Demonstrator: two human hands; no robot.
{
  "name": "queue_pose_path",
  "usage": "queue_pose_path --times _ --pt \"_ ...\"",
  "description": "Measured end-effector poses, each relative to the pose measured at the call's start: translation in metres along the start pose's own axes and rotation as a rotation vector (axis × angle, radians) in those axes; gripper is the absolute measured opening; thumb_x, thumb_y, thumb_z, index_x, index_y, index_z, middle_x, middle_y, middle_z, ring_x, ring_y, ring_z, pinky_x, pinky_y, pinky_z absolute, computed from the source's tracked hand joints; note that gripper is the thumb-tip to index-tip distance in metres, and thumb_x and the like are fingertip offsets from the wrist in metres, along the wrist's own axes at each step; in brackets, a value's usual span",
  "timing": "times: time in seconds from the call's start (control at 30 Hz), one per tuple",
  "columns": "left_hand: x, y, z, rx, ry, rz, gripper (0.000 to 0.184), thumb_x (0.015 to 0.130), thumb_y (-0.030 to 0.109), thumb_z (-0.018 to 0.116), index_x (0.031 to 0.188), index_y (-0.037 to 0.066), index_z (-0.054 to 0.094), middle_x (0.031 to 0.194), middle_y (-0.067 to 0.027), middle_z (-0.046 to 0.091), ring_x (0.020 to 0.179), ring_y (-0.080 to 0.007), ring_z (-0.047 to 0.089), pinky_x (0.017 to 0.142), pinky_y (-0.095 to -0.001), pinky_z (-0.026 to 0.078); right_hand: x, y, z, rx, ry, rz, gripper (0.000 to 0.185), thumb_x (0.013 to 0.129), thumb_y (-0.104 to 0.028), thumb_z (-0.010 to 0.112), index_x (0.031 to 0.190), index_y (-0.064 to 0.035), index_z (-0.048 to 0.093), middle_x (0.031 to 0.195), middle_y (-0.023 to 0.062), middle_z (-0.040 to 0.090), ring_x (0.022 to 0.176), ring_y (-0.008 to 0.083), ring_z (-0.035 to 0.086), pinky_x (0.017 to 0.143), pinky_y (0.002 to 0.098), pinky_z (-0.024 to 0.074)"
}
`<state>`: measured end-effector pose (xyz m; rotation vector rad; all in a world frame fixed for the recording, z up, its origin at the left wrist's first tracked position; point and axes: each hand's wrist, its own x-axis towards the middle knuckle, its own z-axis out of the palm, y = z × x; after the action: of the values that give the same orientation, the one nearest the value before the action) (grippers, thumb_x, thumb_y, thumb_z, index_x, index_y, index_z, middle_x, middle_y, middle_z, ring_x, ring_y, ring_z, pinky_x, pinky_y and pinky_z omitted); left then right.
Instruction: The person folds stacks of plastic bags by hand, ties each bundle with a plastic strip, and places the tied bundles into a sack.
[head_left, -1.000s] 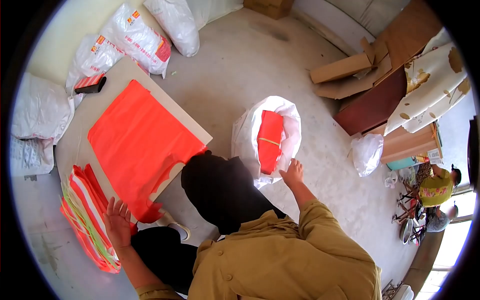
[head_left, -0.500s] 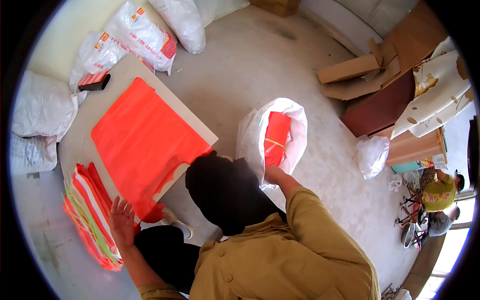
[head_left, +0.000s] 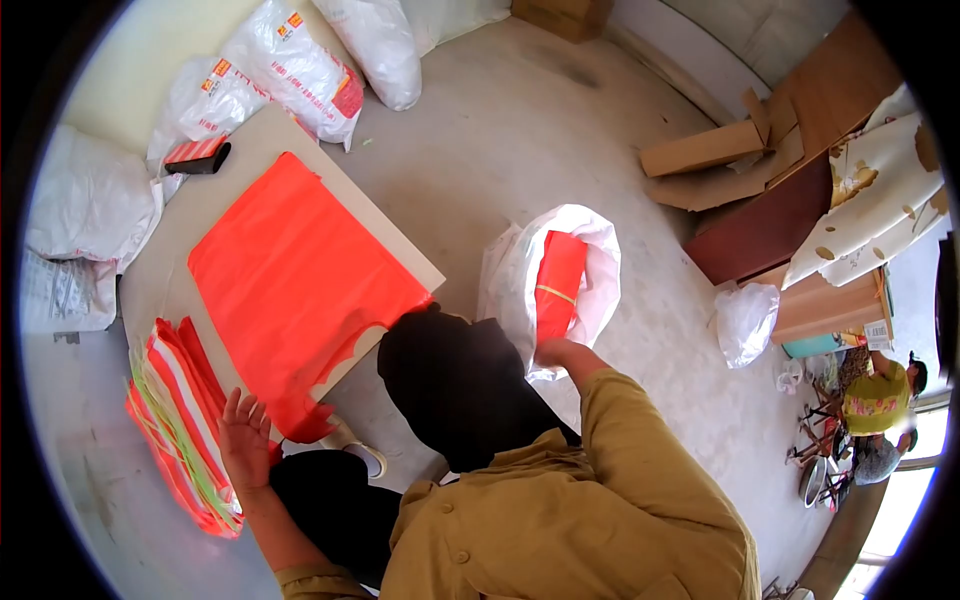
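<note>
My left hand is raised with its fingers apart and holds nothing. It is beside a pile of folded red and white sheets with pale green strips lying along it. My right hand reaches into an open white bag, at the lower end of a red bundle with a yellow band around it. The fingers of that hand are hidden. A large red sheet lies on a beige board in front of me, its near edge cut in curves.
Stuffed white sacks stand along the far left wall. A dark roll rests at the board's corner. An open cardboard box and a clear plastic bag are on the right. Two people sit at far right.
My right hand has gone slightly deeper into the white bag beside the red bundle. My left hand stays nearly still. The whole view has shifted a little.
</note>
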<state>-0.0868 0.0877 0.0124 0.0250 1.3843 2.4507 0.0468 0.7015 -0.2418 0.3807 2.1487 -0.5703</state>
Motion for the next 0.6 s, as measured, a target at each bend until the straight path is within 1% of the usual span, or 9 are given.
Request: queue_pose_path --times 0.1,0.2,0.23,0.3,0.4,0.43,0.5,0.57,0.6 --pt "-0.001 0.000 0.000 -0.004 0.009 0.010 0.059 0.109 0.046 0.049 0.152 0.005 0.046 0.137 -0.0105 0.063 0.124 -0.0235 0.061 0.104 -0.0358 0.050 -0.048 -0.035 -0.029 -0.083 0.276 0.026 0.036 0.096 -0.029 0.055 0.111 -0.0029 0.075 0.120 0.0235 0.072 0.112 0.0364 0.069 0.097 0.0449 0.0518" --pt "0.001 0.002 -0.004 -0.007 -0.020 -0.004 0.059 0.109 0.046 0.049 0.152 0.006 0.047 0.136 -0.0104 0.064 0.123 -0.0233 0.062 0.103 -0.0358 0.051 -0.007 -0.017 -0.007 0.197 0.456 -0.051 0.038 0.095 -0.030 0.060 0.117 -0.0018 0.073 0.119 0.0267 0.071 0.112 0.0369 0.069 0.095 0.0458 0.0522" --pt "0.003 0.000 -0.007 -0.012 -0.029 -0.010 0.059 0.109 0.046 0.049 0.152 0.006 0.047 0.135 -0.0102 0.064 0.122 -0.0232 0.062 0.102 -0.0357 0.051 0.009 -0.012 0.006 0.583 0.361 -0.125 0.043 0.095 -0.034 0.064 0.123 -0.0023 0.071 0.123 0.0273 0.070 0.115 0.0370 0.068 0.095 0.0446 0.0517" --pt "0.002 -0.003 -0.007 -0.003 -0.004 0.001 0.058 0.109 0.046 0.048 0.151 0.006 0.047 0.133 -0.0092 0.065 0.119 -0.0226 0.063 0.101 -0.0360 0.051 0.042 0.007 0.025 0.580 0.283 -0.136 0.042 0.096 -0.032 0.065 0.123 -0.0014 0.071 0.119 0.0231 0.072 0.108 0.0349 0.069 0.091 0.0438 0.0527" --pt "0.001 -0.005 -0.007 0.001 0.041 0.002 0.057 0.109 0.045 0.047 0.151 0.006 0.047 0.132 -0.0088 0.065 0.118 -0.0222 0.063 0.101 -0.0361 0.051 0.085 0.055 0.037 0.251 0.363 -0.111 0.039 0.097 -0.028 0.065 0.123 0.0001 0.071 0.113 0.0167 0.075 0.098 0.0317 0.070 0.087 0.0426 0.0543" --pt "-0.001 -0.004 -0.001 0.018 0.058 0.010 0.057 0.109 0.045 0.047 0.151 0.006 0.047 0.132 -0.0088 0.065 0.118 -0.0222 0.063 0.101 -0.0361 0.050 0.098 0.072 0.037 0.162 0.447 -0.105 0.039 0.097 -0.027 0.065 0.124 0.0006 0.070 0.111 0.0146 0.076 0.094 0.0307 0.070 0.085 0.0422 0.0549" --pt "-0.001 -0.003 0.007 0.069 0.118 -0.002 0.057 0.109 0.045 0.047 0.150 0.005 0.047 0.130 -0.0093 0.065 0.119 -0.0222 0.062 0.101 -0.0360 0.050 0.040 0.042 -0.003 0.785 0.654 -0.036 0.030 0.099 -0.020 0.063 0.120 0.0001 0.071 0.099 0.0104 0.074 0.082 0.0217 0.068 0.076 0.0361 0.0553" --pt "-0.002 -0.005 0.009 0.087 0.120 0.007 0.053 0.110 0.042 0.048 0.148 0.005 0.050 0.129 -0.0088 0.065 0.118 -0.0220 0.062 0.100 -0.0349 0.049 0.040 0.049 -0.025 0.757 1.138 0.031 0.024 0.100 -0.016 0.062 0.116 -0.0009 0.071 0.090 0.0081 0.071 0.079 0.0144 0.066 0.073 0.0304 0.0540" --pt "-0.001 -0.005 0.011 0.182 0.183 -0.031 0.051 0.109 0.039 0.049 0.146 0.005 0.052 0.129 -0.0089 0.065 0.117 -0.0221 0.062 0.099 -0.0345 0.049 0.034 0.044 -0.040 0.712 1.197 -0.050 0.025 0.101 -0.018 0.062 0.117 -0.0004 0.069 0.092 0.0081 0.070 0.082 0.0150 0.066 0.075 0.0308 0.0542"
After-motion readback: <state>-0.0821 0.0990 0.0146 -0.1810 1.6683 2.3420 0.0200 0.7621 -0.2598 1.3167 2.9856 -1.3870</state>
